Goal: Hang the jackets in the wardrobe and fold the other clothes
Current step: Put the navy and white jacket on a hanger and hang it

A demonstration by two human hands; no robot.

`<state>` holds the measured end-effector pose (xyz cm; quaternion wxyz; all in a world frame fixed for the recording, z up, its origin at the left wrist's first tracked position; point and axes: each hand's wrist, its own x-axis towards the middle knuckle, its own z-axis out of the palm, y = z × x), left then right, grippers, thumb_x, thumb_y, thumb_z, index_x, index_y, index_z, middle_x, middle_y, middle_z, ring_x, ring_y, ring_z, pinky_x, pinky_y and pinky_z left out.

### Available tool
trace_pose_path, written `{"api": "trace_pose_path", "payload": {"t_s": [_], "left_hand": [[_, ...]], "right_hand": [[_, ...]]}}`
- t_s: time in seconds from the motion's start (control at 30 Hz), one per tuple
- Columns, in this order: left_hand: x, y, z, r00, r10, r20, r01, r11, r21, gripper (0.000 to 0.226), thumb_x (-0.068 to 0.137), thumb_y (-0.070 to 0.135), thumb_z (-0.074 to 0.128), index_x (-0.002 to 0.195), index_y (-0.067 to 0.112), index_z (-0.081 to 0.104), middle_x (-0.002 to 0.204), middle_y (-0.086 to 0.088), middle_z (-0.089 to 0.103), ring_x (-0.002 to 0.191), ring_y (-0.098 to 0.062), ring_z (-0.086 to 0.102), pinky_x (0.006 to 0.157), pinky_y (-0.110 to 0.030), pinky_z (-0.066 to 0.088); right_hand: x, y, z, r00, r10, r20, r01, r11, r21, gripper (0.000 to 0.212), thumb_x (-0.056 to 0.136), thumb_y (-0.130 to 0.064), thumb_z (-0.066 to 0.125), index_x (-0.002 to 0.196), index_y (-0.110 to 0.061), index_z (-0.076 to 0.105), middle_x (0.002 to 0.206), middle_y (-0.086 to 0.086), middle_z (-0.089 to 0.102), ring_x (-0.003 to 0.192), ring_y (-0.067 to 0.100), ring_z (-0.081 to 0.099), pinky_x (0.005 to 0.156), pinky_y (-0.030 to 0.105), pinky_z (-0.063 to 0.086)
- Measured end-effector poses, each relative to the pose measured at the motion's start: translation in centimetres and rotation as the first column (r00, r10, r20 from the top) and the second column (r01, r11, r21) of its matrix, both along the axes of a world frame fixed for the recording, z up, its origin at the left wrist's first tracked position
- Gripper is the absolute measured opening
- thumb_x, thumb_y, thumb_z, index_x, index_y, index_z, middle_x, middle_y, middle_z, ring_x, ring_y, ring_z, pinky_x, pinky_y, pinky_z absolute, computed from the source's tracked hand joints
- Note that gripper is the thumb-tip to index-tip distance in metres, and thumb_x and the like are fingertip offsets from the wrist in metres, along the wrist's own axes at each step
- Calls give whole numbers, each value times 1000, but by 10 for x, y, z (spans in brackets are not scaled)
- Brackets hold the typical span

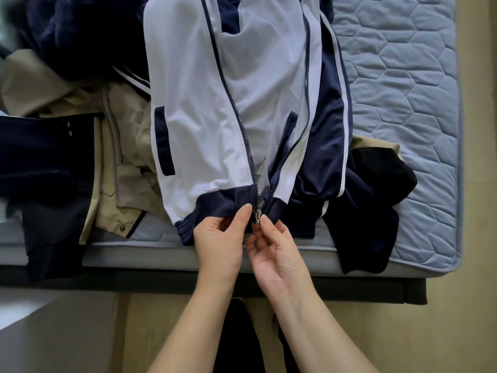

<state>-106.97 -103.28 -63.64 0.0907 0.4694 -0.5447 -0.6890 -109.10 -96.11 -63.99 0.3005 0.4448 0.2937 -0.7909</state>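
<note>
One white-navy jacket (204,103) on bed (403,76), hem (228,196) at near edge, unzipped. My left hand (219,238) pinches hem, right hand (279,249) pinches one zipper slider (258,213). One beige garment (129,135) just left.

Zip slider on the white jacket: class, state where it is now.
Head view, centre: the zip slider sits at the navy hem of the jacket, between the left hand and right hand, just above the near edge of the mattress.
</note>
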Motion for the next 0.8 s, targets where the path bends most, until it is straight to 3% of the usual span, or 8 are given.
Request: {"api": "trace_pose_path", "payload": {"t_s": [0.17, 0.4, 0.5, 0.57, 0.67, 0.73, 0.8], "left_hand": [[2, -1, -4, 1000, 28, 12, -28, 1000, -14, 20, 82, 15, 73, 67, 3, 69, 66, -6, 68, 65, -10, 61, 59, -19, 51], [0, 4, -2, 1000, 0, 1, 0, 1000, -4, 16, 83, 6, 70, 67, 8, 71, 66, -4, 71, 62, -7, 66, 54, -15, 50], [5, 2, -2, 993, -106, 49, 112, 981, -157, 18, 83, 12, 72, 65, 10, 71, 65, -8, 71, 60, -9, 63, 55, -23, 51], [8, 0, -3, 974, -195, 119, 221, 931, -291, 30, 82, 20, 72, 63, -2, 67, 60, -18, 64, 55, -13, 51, 53, -37, 46], [9, -4, -3, 945, -266, 190, 321, 869, -378, 44, 82, 27, 72, 54, -2, 56, 44, -6, 48, 47, -8, 37, 47, -34, 36], [9, -6, -2, 933, -273, 234, 347, 851, -394, 47, 82, 28, 72, 50, 2, 51, 42, 5, 41, 44, -7, 32, 46, -26, 31], [10, -9, -2, 929, -269, 253, 353, 847, -397, 46, 83, 29, 71, 52, 1, 53, 43, 5, 42, 45, -8, 33, 47, -25, 31]], "right_hand": [[0, 1, 0, 1000, 9, 1, -9, 1000, 11, 25, 64, -3, 67, 86, -14, 59, 73, 0, 70, 61, 7, 64, 52, 18, 49], [-1, -2, 2, 1000, -14, -1, 14, 1000, 0, 29, 64, -4, 67, 90, -16, 60, 78, 0, 72, 65, 6, 65, 61, 18, 49], [-4, -1, 1, 999, -45, 7, 45, 999, 9, 22, 74, 1, 64, 90, -14, 60, 76, 0, 71, 64, 7, 65, 60, 17, 51], [-8, 1, -1, 999, -45, -3, 45, 999, 26, 18, 84, 4, 58, 88, -13, 61, 73, 0, 71, 63, 7, 65, 58, 16, 52], [-11, 4, -1, 999, 11, -39, -10, 999, 44, 16, 88, 3, 57, 87, -12, 62, 71, -1, 70, 62, 6, 64, 58, 16, 52], [-13, 6, 0, 990, 124, -67, -118, 989, 86, 12, 89, 0, 58, 91, -11, 61, 72, -1, 69, 63, 5, 63, 56, 16, 51], [-14, 10, 2, 958, 273, -83, -258, 953, 156, 11, 90, -2, 60, 98, -9, 60, 76, -1, 69, 64, 5, 64, 52, 17, 48]]}}
